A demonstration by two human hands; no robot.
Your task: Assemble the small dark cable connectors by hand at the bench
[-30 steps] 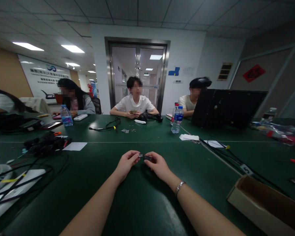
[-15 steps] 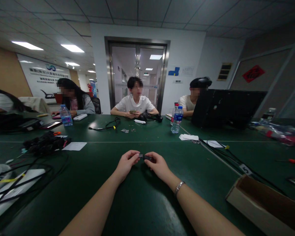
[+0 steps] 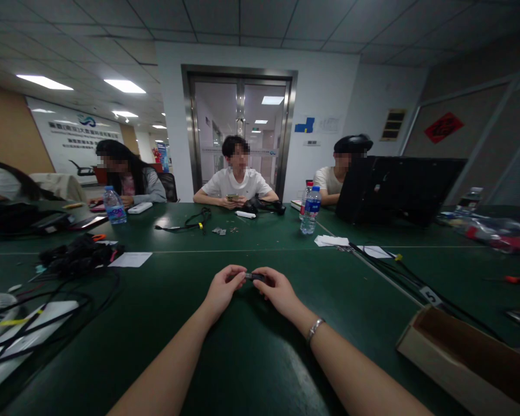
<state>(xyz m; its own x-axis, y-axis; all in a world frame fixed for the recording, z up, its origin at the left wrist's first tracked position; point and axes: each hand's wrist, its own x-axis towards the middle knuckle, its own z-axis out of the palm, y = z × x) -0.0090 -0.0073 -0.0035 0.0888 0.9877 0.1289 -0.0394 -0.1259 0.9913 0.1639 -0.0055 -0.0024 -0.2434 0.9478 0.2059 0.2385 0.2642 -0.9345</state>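
Over the middle of the dark green table (image 3: 242, 358), my left hand (image 3: 223, 286) and my right hand (image 3: 277, 290) meet fingertip to fingertip. Between them sits a small dark part (image 3: 253, 277) with a short metal end toward the left hand. Both hands pinch it, the left on the metal end, the right on the black body. A bracelet (image 3: 315, 330) circles my right wrist. What the part is exactly I cannot make out.
An open cardboard box (image 3: 463, 358) lies at the right front. Black cables (image 3: 47, 289) and a dark bundle (image 3: 75, 257) crowd the left. A water bottle (image 3: 308, 211), a black laptop (image 3: 398, 188) and paper slips (image 3: 132, 259) stand farther back. Three people sit across the table.
The two pinched pieces have closed together slightly between my fingers; the view has shifted a little to the right. My hands stay in the same place.
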